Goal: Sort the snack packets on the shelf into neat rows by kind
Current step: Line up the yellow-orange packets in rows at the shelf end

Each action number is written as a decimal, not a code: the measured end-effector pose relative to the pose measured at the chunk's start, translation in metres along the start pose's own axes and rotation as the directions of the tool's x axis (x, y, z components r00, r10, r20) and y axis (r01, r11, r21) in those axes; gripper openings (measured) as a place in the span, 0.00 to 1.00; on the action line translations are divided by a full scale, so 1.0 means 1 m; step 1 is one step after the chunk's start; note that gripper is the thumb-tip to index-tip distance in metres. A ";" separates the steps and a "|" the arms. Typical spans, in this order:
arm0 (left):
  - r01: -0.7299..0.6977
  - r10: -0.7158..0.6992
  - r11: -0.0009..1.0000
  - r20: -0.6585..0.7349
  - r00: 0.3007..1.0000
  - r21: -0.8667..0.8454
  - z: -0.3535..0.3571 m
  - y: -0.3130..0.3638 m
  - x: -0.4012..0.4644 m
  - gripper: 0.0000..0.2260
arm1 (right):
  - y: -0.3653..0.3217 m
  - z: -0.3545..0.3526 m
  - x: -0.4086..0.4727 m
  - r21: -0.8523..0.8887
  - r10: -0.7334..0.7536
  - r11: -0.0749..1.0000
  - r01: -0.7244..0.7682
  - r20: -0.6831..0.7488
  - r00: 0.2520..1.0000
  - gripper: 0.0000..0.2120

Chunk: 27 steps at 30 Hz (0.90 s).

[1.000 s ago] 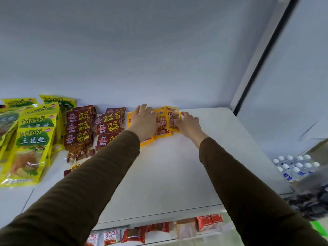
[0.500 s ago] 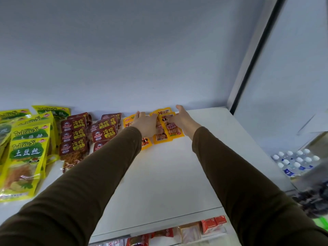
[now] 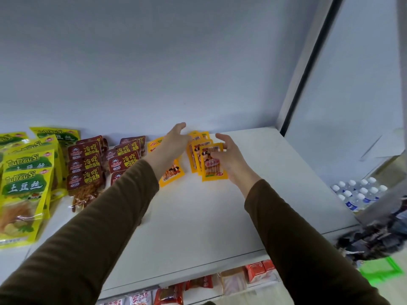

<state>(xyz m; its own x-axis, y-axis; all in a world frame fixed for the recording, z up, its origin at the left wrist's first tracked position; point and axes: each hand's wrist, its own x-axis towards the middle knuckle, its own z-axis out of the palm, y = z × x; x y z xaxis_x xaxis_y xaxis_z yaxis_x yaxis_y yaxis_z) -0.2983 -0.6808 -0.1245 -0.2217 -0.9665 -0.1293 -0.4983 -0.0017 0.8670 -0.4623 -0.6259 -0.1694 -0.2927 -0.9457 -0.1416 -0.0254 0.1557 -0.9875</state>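
Beside packets (image 3: 210, 160), hands newly lifted

Both arms outstretched, fingers (image 3: 220, 137) loosely curled

Potato-shred bags (image 3: 26, 183) lie left of duck-intestine packets (image 3: 86, 164), sausage packets (image 3: 211, 161) right.

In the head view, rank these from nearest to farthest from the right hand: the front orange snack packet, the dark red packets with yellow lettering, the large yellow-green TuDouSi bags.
1. Front orange snack packet: at the right hand, its thumb on the packet.
2. Dark red packets with yellow lettering: left of centre, beyond the left hand.
3. Large yellow-green TuDouSi bags: far left of the white shelf.
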 end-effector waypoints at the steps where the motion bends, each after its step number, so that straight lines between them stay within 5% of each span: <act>1: 0.047 -0.045 0.991 0.018 0.999 -0.126 0.001 0.004 -0.007 0.26 | 0.002 0.005 -0.003 -0.104 -0.041 0.994 0.039 -0.009 0.999 0.27; 5: 0.201 -0.192 0.859 0.069 0.979 -0.471 0.014 0.009 -0.014 0.06 | 0.009 0.010 -0.005 -0.595 -0.186 0.791 0.143 -0.012 0.982 0.23; 7: 0.259 -0.249 0.794 0.094 0.964 -0.549 0.021 0.011 -0.016 0.11 | 0.009 0.008 0.001 -0.710 -0.218 0.689 0.146 -0.011 0.976 0.24; 11: 0.359 -0.345 0.688 0.151 0.927 -0.630 0.026 0.021 -0.018 0.08 | -0.003 0.010 0.019 -0.594 -0.092 0.803 0.049 -0.042 0.995 0.28; 18: 0.349 -0.341 0.693 0.139 0.930 -0.631 0.032 0.030 -0.019 0.06 | -0.004 0.016 0.035 -0.495 0.031 0.867 -0.050 -0.047 0.998 0.25; 23: 0.372 -0.358 0.668 0.160 0.920 -0.645 0.035 0.027 -0.021 0.06 | 0.006 0.012 0.036 -0.431 0.000 0.902 -0.012 -0.028 1.000 0.21; 27: 0.345 -0.386 0.665 0.090 0.918 -0.662 0.035 0.028 -0.009 0.10 | 0.006 0.011 0.038 -0.584 -0.138 0.807 0.086 -0.045 0.989 0.20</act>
<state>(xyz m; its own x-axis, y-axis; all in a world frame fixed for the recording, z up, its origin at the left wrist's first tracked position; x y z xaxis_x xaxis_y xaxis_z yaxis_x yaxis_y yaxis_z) -0.3394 -0.6631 -0.1154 -0.0864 -0.8634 -0.4971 0.1473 -0.5046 0.8507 -0.4631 -0.6640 -0.1810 -0.3295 -0.9442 -0.0004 -0.6039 0.2111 -0.7686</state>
